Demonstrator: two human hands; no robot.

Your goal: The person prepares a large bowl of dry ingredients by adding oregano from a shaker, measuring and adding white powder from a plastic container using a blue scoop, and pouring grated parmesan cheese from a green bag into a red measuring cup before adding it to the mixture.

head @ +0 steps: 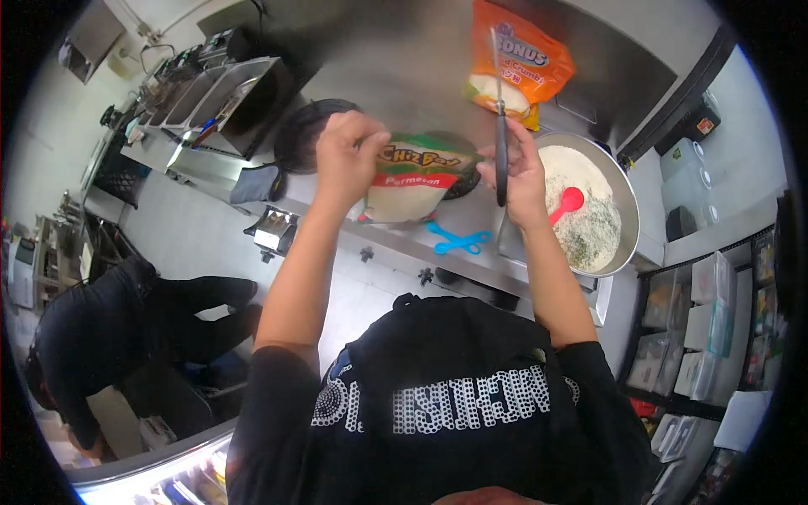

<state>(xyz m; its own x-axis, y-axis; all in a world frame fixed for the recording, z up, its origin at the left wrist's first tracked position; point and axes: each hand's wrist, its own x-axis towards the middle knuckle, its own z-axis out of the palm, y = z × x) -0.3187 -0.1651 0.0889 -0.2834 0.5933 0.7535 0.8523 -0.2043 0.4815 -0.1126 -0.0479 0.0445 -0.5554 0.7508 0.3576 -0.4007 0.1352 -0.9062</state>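
Observation:
My left hand (349, 158) pinches the top left corner of a ChizBoy parmesan bag (410, 189), which stands out green, red and white. My right hand (521, 167) holds kitchen scissors (502, 145) by their black handles, blades pointing up; its fingertips come near the bag's right edge, though whether they grip it I cannot tell. To the right, a wide metal bowl (633, 221) contains pale powder with green flecks (590, 233) and a red measuring spoon (571, 199). Blue measuring spoons (463, 242) lie crossed on the counter below the bag.
An orange bag of crumbs (524, 63) leans at the back. Dark round burners or pans (297, 142) sit behind and left, by a grey cloth or mitt (257, 183). Metal food pans (221, 95) stand farther left. Another person (126, 322) bends down at lower left.

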